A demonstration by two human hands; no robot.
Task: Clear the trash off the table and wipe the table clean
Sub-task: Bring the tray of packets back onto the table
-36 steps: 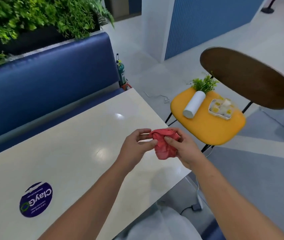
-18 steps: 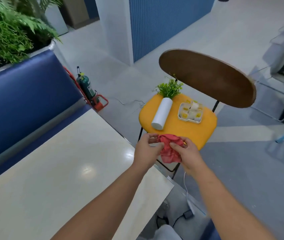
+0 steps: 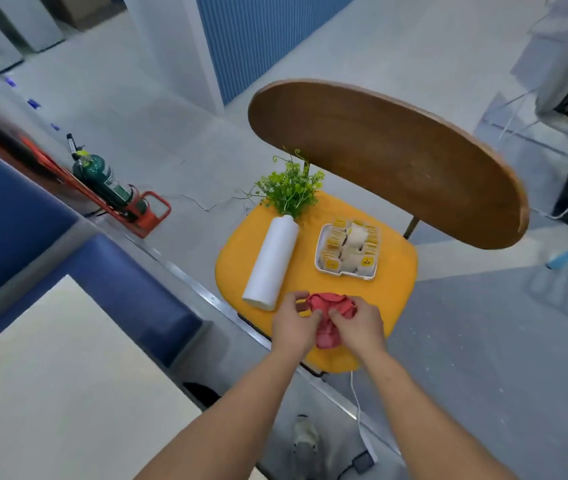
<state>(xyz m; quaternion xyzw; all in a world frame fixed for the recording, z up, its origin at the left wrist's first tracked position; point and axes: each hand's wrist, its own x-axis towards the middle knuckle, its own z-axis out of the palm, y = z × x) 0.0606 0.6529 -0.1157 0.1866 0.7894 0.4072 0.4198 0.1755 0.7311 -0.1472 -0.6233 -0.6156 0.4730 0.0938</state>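
A crumpled red cloth is held between both hands over the front edge of the yellow chair seat. My left hand pinches its left side and my right hand pinches its right side. The cream table lies at the lower left, away from the hands, with nothing lying on the part in view.
On the seat lie a white vase with a green plant and a white tray of packets. The chair's brown backrest rises behind. A blue bench and a green extinguisher stand left. A white cable runs on the floor.
Both hands carried the red cloth from above the table's corner rightward to over the yellow chair seat. The view swung right, so the table now sits at the lower left.
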